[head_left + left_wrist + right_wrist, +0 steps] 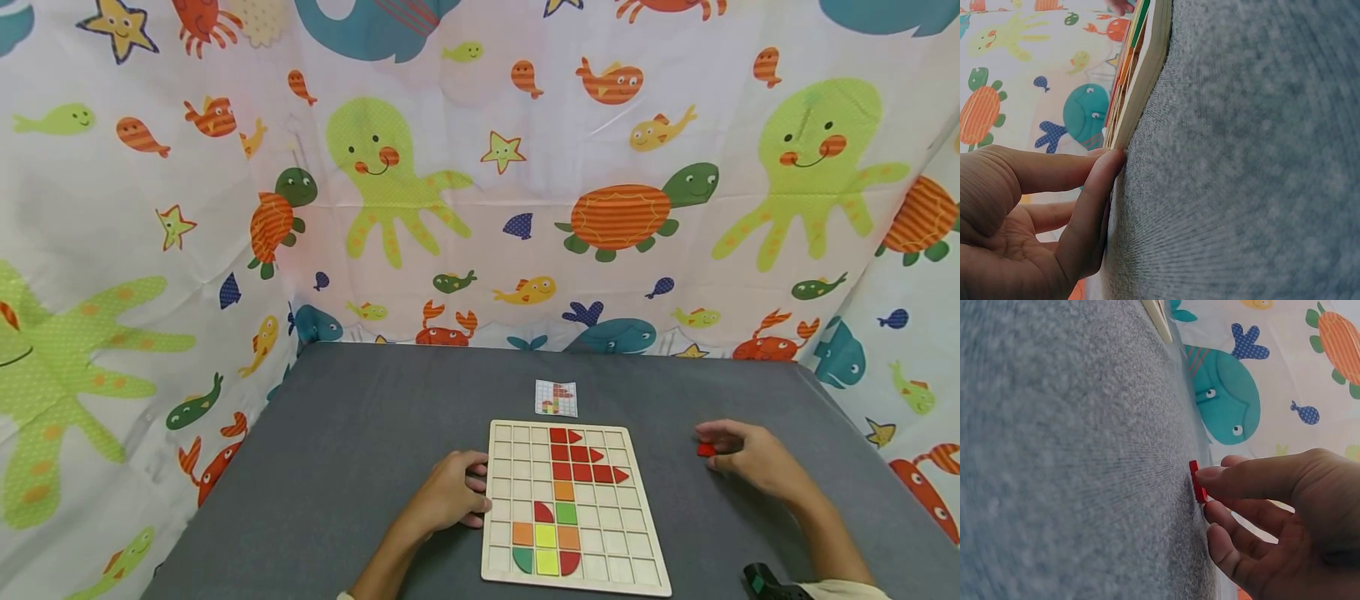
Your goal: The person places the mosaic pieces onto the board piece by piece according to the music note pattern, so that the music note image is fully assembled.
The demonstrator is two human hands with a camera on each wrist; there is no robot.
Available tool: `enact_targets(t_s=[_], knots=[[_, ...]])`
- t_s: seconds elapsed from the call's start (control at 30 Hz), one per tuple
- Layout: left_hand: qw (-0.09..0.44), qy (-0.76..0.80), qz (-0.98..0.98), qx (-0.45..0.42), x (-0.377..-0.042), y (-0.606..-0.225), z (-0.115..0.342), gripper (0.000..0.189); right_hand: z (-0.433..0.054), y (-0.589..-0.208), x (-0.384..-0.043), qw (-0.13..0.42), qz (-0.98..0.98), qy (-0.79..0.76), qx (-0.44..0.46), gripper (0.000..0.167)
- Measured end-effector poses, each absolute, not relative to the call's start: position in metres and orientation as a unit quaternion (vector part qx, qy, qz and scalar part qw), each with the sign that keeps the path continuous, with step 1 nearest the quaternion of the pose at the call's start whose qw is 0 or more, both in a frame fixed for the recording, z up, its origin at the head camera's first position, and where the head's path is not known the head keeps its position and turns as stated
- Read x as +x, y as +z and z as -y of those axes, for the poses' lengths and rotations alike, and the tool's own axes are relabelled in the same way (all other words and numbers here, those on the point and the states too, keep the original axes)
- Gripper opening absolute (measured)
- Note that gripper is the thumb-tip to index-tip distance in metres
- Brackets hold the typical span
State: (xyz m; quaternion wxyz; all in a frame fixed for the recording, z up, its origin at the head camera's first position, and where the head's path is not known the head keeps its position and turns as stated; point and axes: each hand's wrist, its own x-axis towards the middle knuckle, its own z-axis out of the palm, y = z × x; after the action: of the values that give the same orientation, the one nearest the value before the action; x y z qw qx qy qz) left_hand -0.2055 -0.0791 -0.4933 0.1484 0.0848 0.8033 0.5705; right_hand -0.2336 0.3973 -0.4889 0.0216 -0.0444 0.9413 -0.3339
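A light wooden grid board (609,521) lies on the grey table, with coloured tiles in some of its cells. Red squares and triangles form three rows near its top; orange, green, yellow and red pieces make a shape below. My left hand (450,492) holds the board's left edge, thumb and finger meeting at the rim (1141,94) in the left wrist view. Off to the right of the board, my right hand (757,458) pinches a small red tile (706,449). In the right wrist view that red tile (1196,481) stands thin between the fingertips, close over the cloth.
Just beyond the board lies a small printed card (556,398) showing a grid with a coloured pattern. A dark device (768,581) is at the right wrist. Behind the table hangs a white curtain (465,175) printed with sea animals, which also runs along both sides.
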Motion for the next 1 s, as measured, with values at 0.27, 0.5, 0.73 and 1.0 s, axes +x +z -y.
enact_targets(t_s=[0.27,0.5,0.73,1.0], knots=[[0.147,0.570,-0.804,0.083,-0.205,-0.491,0.078,0.065,-0.401,-0.489,-0.237,0.025,-0.953,-0.299,-0.039,0.037],[0.148,0.575,-0.801,0.083,-0.205,-0.493,0.079,0.065,-0.400,-0.489,-0.235,0.024,-0.958,-0.284,-0.042,0.032],[0.148,0.582,-0.795,0.086,-0.206,-0.493,0.079,0.067,-0.386,-0.486,-0.236,0.012,-0.962,-0.270,-0.049,0.029],[0.146,0.582,-0.795,0.087,-0.206,-0.494,0.079,0.067,-0.353,-0.477,-0.230,0.002,-0.951,-0.300,-0.072,0.030]])
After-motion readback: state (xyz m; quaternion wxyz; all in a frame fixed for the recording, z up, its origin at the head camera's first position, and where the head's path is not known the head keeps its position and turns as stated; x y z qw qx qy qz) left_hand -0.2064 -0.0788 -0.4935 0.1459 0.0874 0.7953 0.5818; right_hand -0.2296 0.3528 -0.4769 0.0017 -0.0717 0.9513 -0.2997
